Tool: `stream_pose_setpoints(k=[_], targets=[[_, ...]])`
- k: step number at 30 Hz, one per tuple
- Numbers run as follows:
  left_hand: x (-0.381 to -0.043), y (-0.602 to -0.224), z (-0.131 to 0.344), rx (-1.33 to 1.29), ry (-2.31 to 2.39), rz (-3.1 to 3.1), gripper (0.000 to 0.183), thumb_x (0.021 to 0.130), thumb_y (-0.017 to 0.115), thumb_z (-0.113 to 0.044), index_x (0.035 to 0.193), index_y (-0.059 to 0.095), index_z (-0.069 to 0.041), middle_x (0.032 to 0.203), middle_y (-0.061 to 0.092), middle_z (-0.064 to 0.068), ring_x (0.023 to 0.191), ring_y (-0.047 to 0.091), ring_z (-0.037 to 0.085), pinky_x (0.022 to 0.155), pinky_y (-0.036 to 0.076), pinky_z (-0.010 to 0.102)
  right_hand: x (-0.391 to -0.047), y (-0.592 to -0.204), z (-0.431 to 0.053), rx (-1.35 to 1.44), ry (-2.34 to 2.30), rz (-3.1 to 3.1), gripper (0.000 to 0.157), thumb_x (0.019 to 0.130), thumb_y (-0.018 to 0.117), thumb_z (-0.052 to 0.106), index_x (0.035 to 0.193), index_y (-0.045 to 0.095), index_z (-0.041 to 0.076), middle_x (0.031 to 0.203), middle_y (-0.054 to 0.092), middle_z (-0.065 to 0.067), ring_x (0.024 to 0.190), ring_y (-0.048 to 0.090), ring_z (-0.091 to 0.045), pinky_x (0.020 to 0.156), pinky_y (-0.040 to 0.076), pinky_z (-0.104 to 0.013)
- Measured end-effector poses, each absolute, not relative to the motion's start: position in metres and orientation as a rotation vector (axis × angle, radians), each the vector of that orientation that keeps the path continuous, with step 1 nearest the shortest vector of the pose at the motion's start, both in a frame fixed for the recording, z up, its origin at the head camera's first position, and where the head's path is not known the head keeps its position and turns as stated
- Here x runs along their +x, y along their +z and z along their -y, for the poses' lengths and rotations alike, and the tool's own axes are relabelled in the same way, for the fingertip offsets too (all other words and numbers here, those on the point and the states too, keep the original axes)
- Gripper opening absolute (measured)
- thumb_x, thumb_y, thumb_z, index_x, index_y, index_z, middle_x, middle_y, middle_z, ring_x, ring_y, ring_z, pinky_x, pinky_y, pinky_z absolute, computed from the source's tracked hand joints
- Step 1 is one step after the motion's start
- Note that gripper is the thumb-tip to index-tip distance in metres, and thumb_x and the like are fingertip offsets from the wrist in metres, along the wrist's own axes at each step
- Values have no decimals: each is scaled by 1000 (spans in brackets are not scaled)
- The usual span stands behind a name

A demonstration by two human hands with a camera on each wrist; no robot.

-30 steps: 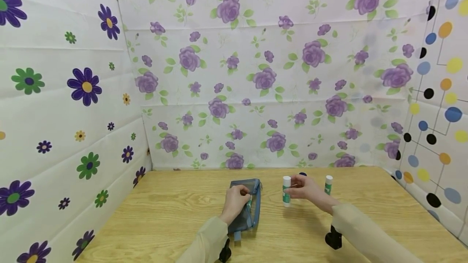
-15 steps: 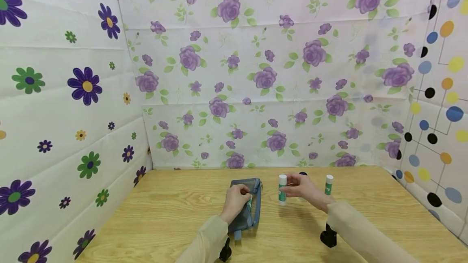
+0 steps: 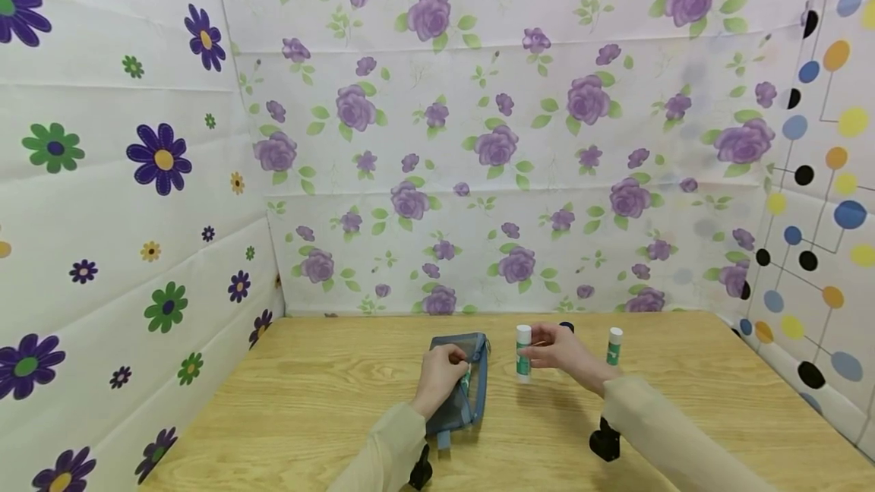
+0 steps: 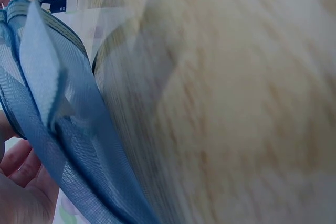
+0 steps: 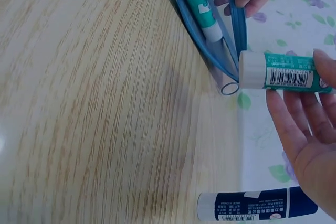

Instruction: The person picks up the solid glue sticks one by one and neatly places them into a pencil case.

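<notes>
A blue mesh zip pouch (image 3: 480, 393) lies on the table, its zip side gaping. My left hand (image 3: 440, 380) pinches the pouch's edge between thumb and fingers, as the right wrist view also shows. Inside the pouch sits a green-and-white glue stick (image 5: 201, 8). My right hand (image 3: 566, 354) grips a second green glue stick (image 3: 523, 355) with thumb and fingertips; it is upright, just right of the pouch and apart from it. In the left wrist view the pouch's mesh (image 4: 79, 108) covers part of the left fingers.
Another green glue stick (image 3: 614, 348) stands on the wooden table (image 3: 328, 401), right of my right hand. A dark blue glue stick (image 5: 262, 204) is mostly hidden behind that hand in the head view. Patterned cloth walls (image 3: 424, 173) enclose the table at the back and both sides.
My right hand has moved slightly left, carrying the glue stick nearer the pouch. The left hand and the pouch have stayed in place.
</notes>
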State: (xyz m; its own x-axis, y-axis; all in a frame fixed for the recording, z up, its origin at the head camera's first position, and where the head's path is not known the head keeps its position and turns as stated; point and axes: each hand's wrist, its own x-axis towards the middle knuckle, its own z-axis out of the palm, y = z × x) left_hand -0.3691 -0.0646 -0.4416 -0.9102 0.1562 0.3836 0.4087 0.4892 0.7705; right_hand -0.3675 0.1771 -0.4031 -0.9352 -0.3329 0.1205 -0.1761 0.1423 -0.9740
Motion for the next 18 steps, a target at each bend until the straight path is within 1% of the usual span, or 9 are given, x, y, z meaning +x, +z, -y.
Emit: stream_pose_setpoints(k=[7,12,18], targets=[[-369,-443,64,-481,-1369,2481,9,82,61,1,89,65,4,74,57,0,63,53,13,54,44,28,-372,-406,-172,-415,-1974,-2273,41,81,68,7,112,48,-10,97,51,-18,86,57,-28,73,48,-41],[-370,-443,64,-480,-1380,2474,9,81,62,2,89,65,4,75,57,2,64,54,15,54,45,29,-373,-408,-168,-359,-2025,-2254,39,81,67,5,110,48,-11,96,52,-18,85,57,-29,71,48,-41],[-369,-442,64,-476,-1386,2476,9,82,62,1,90,65,3,75,58,1,65,54,14,54,45,29,-372,-409,-162,-317,-2046,-2276,34,80,68,5,106,52,-10,93,53,-17,83,57,-28,70,49,-42]])
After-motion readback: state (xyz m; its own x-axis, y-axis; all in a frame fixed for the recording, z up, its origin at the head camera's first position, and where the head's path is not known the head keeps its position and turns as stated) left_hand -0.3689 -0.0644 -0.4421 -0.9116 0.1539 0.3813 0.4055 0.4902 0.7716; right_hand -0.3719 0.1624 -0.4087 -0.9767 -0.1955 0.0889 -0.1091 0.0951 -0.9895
